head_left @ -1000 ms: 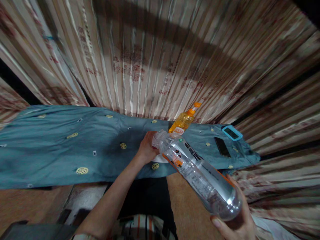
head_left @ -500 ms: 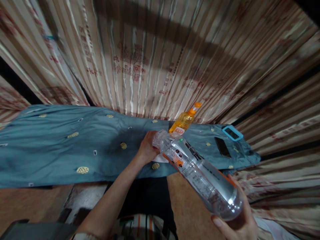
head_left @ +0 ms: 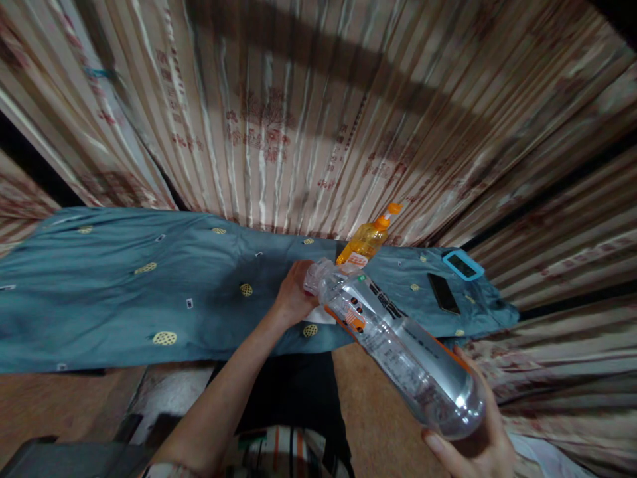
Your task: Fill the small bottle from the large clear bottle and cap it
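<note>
A clear plastic bottle [head_left: 398, 352] with a silver and orange label is held at a slant in front of me, its base toward me at the lower right. My right hand [head_left: 478, 431] is wrapped round the base. At the other end, my left hand [head_left: 294, 292] closes round the bottle's neck end, where a clear, reddish-tinged part shows; whether that is a separate piece I cannot tell. Just beyond the neck stands an orange pump bottle [head_left: 365, 240], its lower part hidden. Something white [head_left: 321, 315] lies under the neck end, mostly covered.
A blue-green cloth [head_left: 119, 299] with pineapple prints covers the long table. Toward its right end lie a dark phone [head_left: 442, 293] and a light-blue framed device [head_left: 462, 265]. Pleated curtains [head_left: 279, 133] hang close behind and at the right. A grey object [head_left: 74, 458] is at the lower left.
</note>
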Demonstrator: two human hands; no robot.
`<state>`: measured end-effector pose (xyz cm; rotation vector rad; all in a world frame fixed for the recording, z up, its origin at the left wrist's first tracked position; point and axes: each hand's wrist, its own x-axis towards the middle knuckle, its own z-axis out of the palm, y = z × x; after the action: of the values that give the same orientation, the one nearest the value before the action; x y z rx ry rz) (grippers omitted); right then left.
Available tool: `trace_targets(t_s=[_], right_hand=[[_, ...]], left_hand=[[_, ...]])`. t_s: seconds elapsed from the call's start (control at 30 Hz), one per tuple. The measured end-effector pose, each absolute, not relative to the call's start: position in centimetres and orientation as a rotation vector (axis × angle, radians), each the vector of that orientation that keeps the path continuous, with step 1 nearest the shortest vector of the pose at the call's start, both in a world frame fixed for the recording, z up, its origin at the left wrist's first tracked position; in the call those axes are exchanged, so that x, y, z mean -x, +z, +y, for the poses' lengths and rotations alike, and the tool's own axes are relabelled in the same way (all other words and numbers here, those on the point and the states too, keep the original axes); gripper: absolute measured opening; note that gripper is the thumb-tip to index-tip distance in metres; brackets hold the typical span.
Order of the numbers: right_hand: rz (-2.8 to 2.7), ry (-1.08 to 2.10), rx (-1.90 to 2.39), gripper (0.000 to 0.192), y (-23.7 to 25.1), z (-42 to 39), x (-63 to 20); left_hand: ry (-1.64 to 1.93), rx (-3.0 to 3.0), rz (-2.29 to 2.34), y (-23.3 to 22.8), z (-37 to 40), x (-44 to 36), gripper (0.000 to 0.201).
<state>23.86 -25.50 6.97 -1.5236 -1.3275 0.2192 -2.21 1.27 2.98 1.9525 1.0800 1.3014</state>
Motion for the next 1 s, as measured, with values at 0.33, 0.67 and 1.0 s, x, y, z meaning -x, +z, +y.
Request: trace_targets(t_s=[0.33,0.67,1.0], right_hand=[[-1.385,0.189,1.578,0.102,6.9,-25.7,-24.8],[-1.300,0.260,1.570,0.104,6.9,-25.5,-23.8],[-1.084,0.310,1.595,0.102,8.8,-24.9,-20.3]], left_hand=[[1.292,-1.946,1.091,2.9,1.3,2.2,0.055],[1.289,-1.961,1.108,3.0,1.2,2.2,0.053],[1.218,-1.944,1.110,3.8,1.1,2.4,0.055]])
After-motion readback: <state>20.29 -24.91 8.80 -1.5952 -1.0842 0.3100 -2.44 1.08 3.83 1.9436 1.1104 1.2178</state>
